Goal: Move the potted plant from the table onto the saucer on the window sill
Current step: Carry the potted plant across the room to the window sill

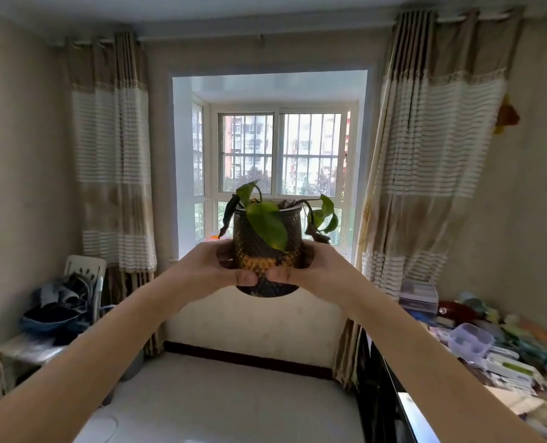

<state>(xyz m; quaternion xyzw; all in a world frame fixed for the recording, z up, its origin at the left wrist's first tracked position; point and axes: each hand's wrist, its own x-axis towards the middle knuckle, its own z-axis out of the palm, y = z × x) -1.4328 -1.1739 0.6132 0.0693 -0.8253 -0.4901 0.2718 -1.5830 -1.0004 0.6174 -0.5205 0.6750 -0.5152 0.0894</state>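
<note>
The potted plant (267,247) is a dark textured pot with drooping green leaves. I hold it upright in the air at arm's length, in front of the bay window. My left hand (216,266) grips its left side and my right hand (316,266) grips its right side, thumbs meeting at the front. The window sill (182,255) lies just behind the pot. A small orange thing (214,236) shows on the sill left of the pot; I cannot tell if it is the saucer. Most of the sill is hidden by the pot and hands.
Striped curtains (115,174) hang at both sides of the window. A chair piled with clothes (70,302) stands at the left. A cluttered table with boxes and books (489,353) is at the right. Pale floor (233,398) stretches ahead to the wall below the sill.
</note>
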